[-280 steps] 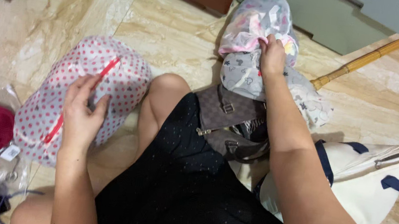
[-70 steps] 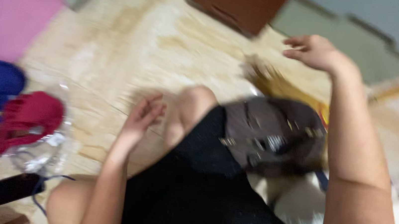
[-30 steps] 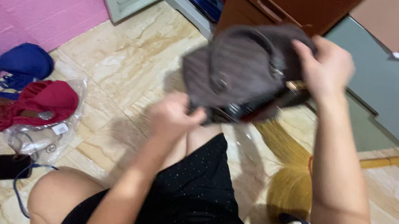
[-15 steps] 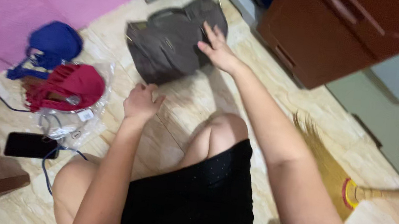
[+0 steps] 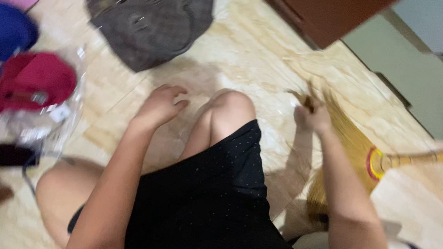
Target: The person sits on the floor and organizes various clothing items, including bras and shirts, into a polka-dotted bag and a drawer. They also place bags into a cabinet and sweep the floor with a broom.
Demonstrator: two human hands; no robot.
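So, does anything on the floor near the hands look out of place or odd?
Yes. A straw broom lies flat on the floor, its bristles under the right hand. A brown handbag lies slumped on the tiles beyond the left hand.

The brown bag [image 5: 153, 14], held up in both hands a second ago, now lies on the floor well beyond the fingers. The right hand [image 5: 314, 115] has left it and come down onto the broom [image 5: 347, 144], while the left hand [image 5: 159, 106] rests open beside the knee.
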